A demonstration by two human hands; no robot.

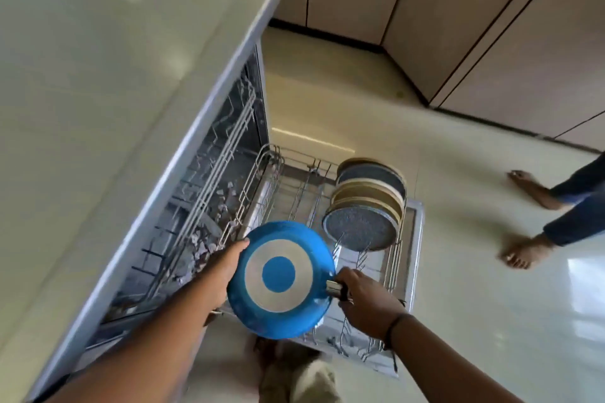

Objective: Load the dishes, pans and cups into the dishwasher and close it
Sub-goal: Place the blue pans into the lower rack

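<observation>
Pan (279,278) first: it's blue, flipped so its underside with the pale ring and blue centre faces up, and it's held over the near end of the pulled-out lower rack (397,255). Right hand (365,303) has its fingers wrapped round the dark handle stub at the pan's right edge, wrist wearing a thin dark band. Left hand (226,267) is on the pan's left rim, fingers mostly hidden behind it, so can't really tell how they're curled, just that it's steadying the pan. Plates (368,203), a mix of speckled grey and tan ones, stand on edge in a row at the rack's far right side. Dishwasher (209,180) sits under the pale tabletop (98,75), with the door (415,239) dropped flat beneath the rack. Someone else's bare feet (523,252) stand on the glossy floor off to the right, well apart from the rack.
</observation>
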